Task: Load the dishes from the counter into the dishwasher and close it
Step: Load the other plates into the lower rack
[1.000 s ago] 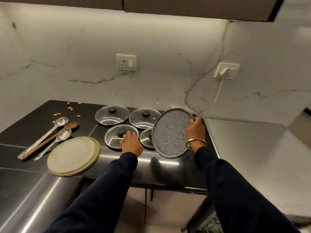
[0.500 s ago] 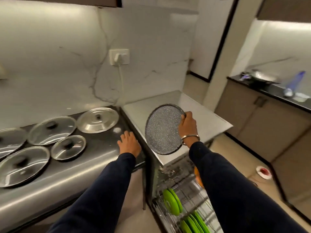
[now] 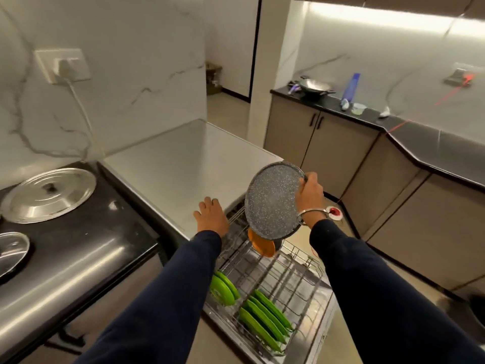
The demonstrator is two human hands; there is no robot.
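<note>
My right hand grips the rim of a speckled grey round plate and holds it nearly upright above the pulled-out dishwasher rack. Several green plates stand in the rack's front slots, with more green plates to their left. An orange plate shows just below the grey one. My left hand rests flat with spread fingers on the edge of the steel dishwasher top.
A steel lid and part of a glass lid lie on the black counter at left. A plug and cord hang on the marble wall. Across the aisle stand beige cabinets with a wok and blue bottle.
My view has swung right from the counter to the dishwasher. My right hand carried the grey plate out over the rack. My left hand slid from the black counter to the steel top.
</note>
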